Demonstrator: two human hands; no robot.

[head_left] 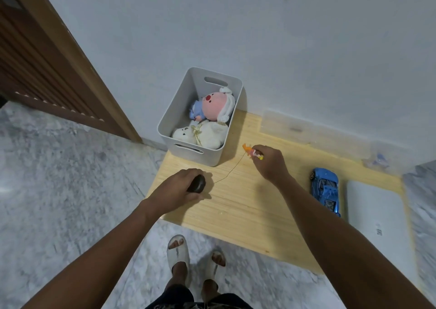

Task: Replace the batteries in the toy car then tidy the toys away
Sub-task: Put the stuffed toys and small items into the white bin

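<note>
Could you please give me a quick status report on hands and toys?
Left hand shut on dark rounded toy. Right hand shut on small orange toy. Blue toy car untouched on wooden table. Nothing blocking grey plastic bin.

The only print in view is a small dark marking on the flat white box point(377, 226) at four o'clock, too small and blurred to read. Nothing else carries readable text.

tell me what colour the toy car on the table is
Blue: the toy car shows best in the head view, the only one.
</note>
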